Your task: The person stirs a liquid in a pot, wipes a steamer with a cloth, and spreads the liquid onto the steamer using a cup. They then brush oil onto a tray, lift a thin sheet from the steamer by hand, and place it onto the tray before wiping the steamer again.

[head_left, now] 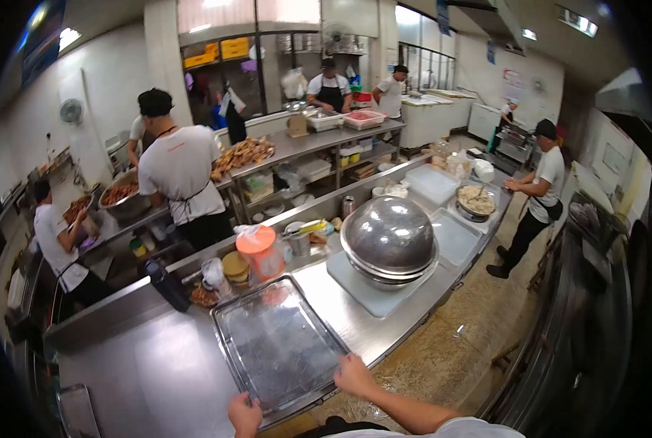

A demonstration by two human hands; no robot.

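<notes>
A rectangular metal baking tray (278, 343) lies on the steel counter (150, 365) in front of me, with nothing on it. My left hand (245, 415) grips its near left corner, fingers curled over the rim. At the near right corner, my right hand (355, 376) is closed on the same tray's edge. Just beyond the tray stands an orange plastic container (260, 252) with a plastic bag on top. To its right, a large steel bowl (388, 237) sits upside down over other bowls on a pale cutting board (355, 285).
A dark bottle (166, 286) and several jars stand along the counter's back ledge. Farther right are plastic lids (432, 182) and a pan of pale food (475, 202). Several co-workers stand around the kitchen, one (545, 179) at the counter's far end. A small tray (77, 411) lies lower left.
</notes>
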